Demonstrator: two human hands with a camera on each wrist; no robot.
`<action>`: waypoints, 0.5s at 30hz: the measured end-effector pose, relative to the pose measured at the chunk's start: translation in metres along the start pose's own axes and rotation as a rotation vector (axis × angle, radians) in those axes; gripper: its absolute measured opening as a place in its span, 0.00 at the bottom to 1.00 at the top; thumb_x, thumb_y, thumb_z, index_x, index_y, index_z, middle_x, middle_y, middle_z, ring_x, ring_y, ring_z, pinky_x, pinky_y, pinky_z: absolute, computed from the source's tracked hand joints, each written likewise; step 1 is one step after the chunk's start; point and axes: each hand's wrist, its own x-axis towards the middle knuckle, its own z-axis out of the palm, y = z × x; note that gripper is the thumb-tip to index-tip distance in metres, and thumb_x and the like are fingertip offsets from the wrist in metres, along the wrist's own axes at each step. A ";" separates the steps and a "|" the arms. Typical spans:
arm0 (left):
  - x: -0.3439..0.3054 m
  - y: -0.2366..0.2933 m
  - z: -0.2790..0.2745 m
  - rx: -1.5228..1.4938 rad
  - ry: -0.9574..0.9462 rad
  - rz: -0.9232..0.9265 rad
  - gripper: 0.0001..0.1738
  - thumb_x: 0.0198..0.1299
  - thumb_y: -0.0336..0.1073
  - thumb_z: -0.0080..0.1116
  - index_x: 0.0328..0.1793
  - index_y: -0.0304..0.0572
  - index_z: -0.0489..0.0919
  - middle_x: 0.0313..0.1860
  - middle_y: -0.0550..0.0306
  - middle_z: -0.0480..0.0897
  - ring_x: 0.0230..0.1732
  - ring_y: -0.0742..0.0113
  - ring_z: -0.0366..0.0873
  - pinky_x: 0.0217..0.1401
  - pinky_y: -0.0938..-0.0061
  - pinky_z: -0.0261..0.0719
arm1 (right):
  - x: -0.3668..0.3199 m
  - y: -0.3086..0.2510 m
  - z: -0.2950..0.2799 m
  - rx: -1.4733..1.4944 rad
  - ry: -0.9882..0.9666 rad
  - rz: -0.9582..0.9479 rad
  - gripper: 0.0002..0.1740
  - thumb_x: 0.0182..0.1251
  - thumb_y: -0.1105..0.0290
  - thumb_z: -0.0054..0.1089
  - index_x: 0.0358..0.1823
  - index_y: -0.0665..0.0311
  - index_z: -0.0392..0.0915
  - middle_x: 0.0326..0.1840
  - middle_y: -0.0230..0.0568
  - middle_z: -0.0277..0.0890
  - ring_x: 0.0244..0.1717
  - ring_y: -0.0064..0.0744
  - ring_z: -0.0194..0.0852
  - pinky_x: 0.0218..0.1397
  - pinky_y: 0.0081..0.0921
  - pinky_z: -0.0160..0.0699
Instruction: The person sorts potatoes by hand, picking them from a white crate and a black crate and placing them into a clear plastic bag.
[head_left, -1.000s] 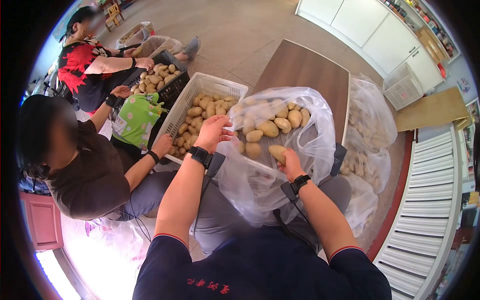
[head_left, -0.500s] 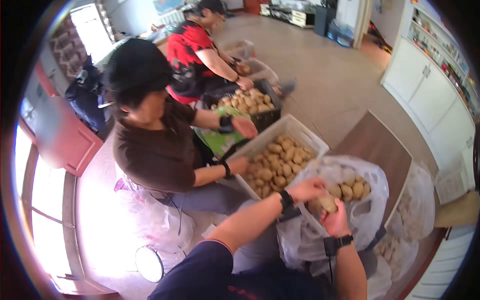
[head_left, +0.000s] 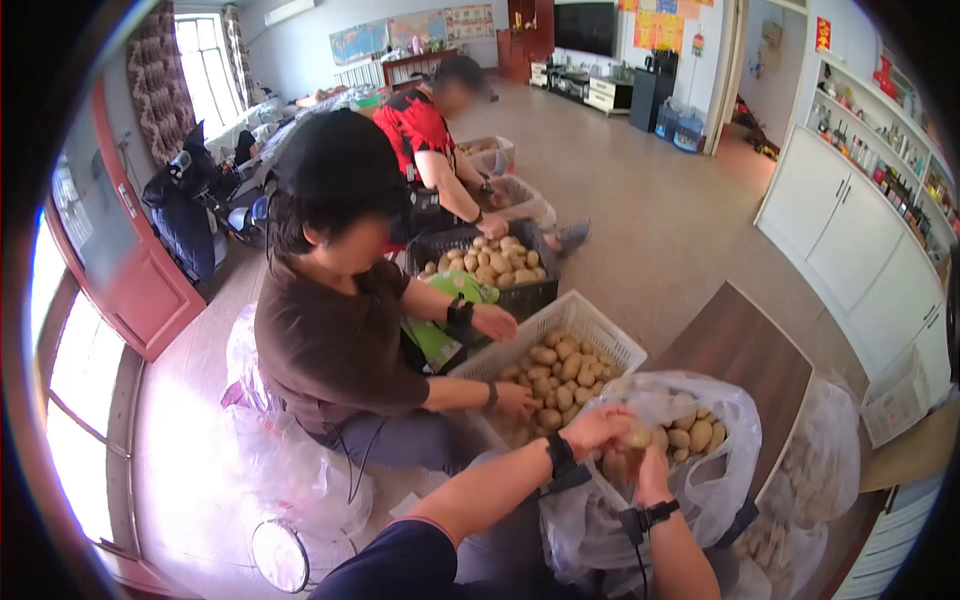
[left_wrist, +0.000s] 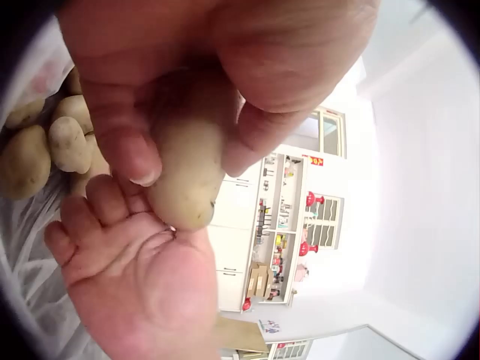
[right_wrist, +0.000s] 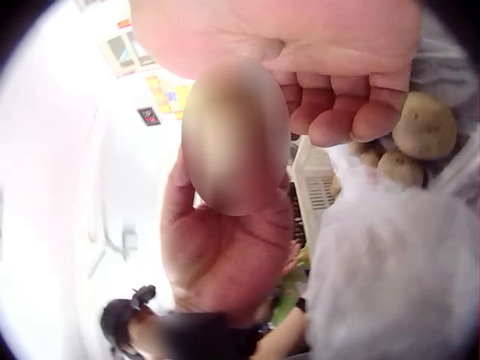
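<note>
Between your two hands: one pale potato (left_wrist: 187,169), raised over the plastic bag (head_left: 738,445). Left-hand grip (head_left: 598,428): narrow, thumb and fingers pinching the potato's sides, presumably to leave one end exposed. Right-hand grip (head_left: 653,474): fingers bent beside the potato, palm at its end; you cannot tell whether it also pinches. Bag: mouth spread wide around loose potatoes (head_left: 700,438), likely for easy reach. White crate (head_left: 614,338): just beside the bag, holding crate potatoes (head_left: 565,375), seemingly set within reach of both you and the brown-shirted person (head_left: 335,360). Black crate (head_left: 530,296): farther off, heaped likewise. Orange wall sheets (head_left: 655,32): print too small to read. Brands or labels on bag and crates: none legible to you.
</note>
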 end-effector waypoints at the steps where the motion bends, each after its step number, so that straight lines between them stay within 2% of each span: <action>1: -0.001 0.003 -0.003 -0.045 0.032 0.004 0.21 0.63 0.36 0.61 0.61 0.45 0.73 0.40 0.59 0.82 0.27 0.74 0.80 0.26 0.80 0.79 | 0.003 0.014 -0.010 -0.004 0.011 0.029 0.21 0.74 0.47 0.47 0.41 0.57 0.77 0.28 0.36 0.74 0.29 0.36 0.73 0.33 0.36 0.69; 3: 0.001 0.006 -0.011 -0.095 0.178 0.006 0.20 0.64 0.37 0.61 0.61 0.45 0.73 0.39 0.60 0.81 0.27 0.73 0.79 0.27 0.79 0.79 | 0.004 0.021 -0.007 -1.058 0.158 -0.845 0.14 0.65 0.62 0.60 0.47 0.61 0.76 0.41 0.48 0.76 0.45 0.48 0.75 0.44 0.41 0.75; 4: -0.001 0.006 -0.013 -0.093 0.182 -0.004 0.20 0.64 0.37 0.61 0.61 0.45 0.73 0.39 0.60 0.81 0.27 0.73 0.79 0.27 0.79 0.79 | -0.006 0.018 -0.005 -1.156 0.168 -0.879 0.23 0.53 0.69 0.66 0.52 0.62 0.74 0.55 0.54 0.71 0.52 0.56 0.70 0.51 0.45 0.74; 5: 0.000 0.009 -0.016 -0.127 0.274 -0.008 0.20 0.64 0.37 0.61 0.61 0.45 0.73 0.39 0.60 0.81 0.27 0.72 0.79 0.28 0.77 0.80 | -0.013 0.017 -0.003 -1.152 0.167 -0.882 0.23 0.53 0.69 0.66 0.52 0.62 0.74 0.55 0.54 0.71 0.52 0.56 0.70 0.51 0.45 0.74; 6: 0.004 0.015 -0.020 -0.159 0.363 -0.001 0.20 0.64 0.37 0.61 0.61 0.45 0.73 0.39 0.60 0.80 0.27 0.71 0.78 0.29 0.75 0.80 | -0.016 0.017 -0.002 -1.282 0.113 -0.904 0.26 0.52 0.69 0.67 0.55 0.62 0.72 0.58 0.51 0.69 0.54 0.57 0.69 0.54 0.45 0.73; 7: 0.007 0.020 -0.024 -0.149 0.359 0.021 0.20 0.64 0.37 0.61 0.61 0.45 0.73 0.39 0.60 0.80 0.27 0.71 0.78 0.29 0.75 0.80 | -0.018 0.014 0.000 -1.408 0.063 -0.934 0.30 0.51 0.70 0.68 0.58 0.61 0.70 0.62 0.49 0.67 0.56 0.58 0.68 0.56 0.45 0.73; 8: 0.010 0.015 -0.032 -0.188 0.400 0.050 0.19 0.64 0.37 0.61 0.60 0.45 0.74 0.37 0.59 0.80 0.27 0.70 0.78 0.28 0.74 0.80 | -0.025 0.012 0.004 -1.457 0.039 -0.884 0.36 0.46 0.69 0.71 0.61 0.59 0.69 0.66 0.46 0.64 0.57 0.58 0.68 0.56 0.44 0.74; 9: 0.014 0.010 -0.041 -0.225 0.438 0.081 0.19 0.63 0.37 0.61 0.59 0.44 0.74 0.36 0.59 0.79 0.26 0.68 0.78 0.27 0.73 0.81 | -0.027 0.015 0.003 -1.443 0.056 -0.915 0.36 0.46 0.69 0.71 0.61 0.59 0.69 0.66 0.46 0.64 0.57 0.58 0.68 0.56 0.44 0.74; 13: 0.022 0.011 -0.074 -0.217 0.511 0.077 0.20 0.64 0.35 0.59 0.61 0.44 0.72 0.39 0.55 0.79 0.27 0.63 0.78 0.26 0.69 0.81 | -0.021 0.021 0.008 -1.571 0.054 -0.857 0.40 0.45 0.67 0.73 0.65 0.57 0.67 0.70 0.43 0.60 0.54 0.54 0.71 0.52 0.44 0.78; 15: 0.021 0.012 -0.086 -0.226 0.596 0.016 0.18 0.65 0.34 0.60 0.60 0.45 0.72 0.42 0.56 0.78 0.30 0.62 0.79 0.31 0.67 0.83 | -0.018 0.020 0.013 -1.627 0.032 -0.827 0.42 0.45 0.67 0.73 0.66 0.56 0.66 0.71 0.43 0.59 0.52 0.53 0.73 0.50 0.44 0.79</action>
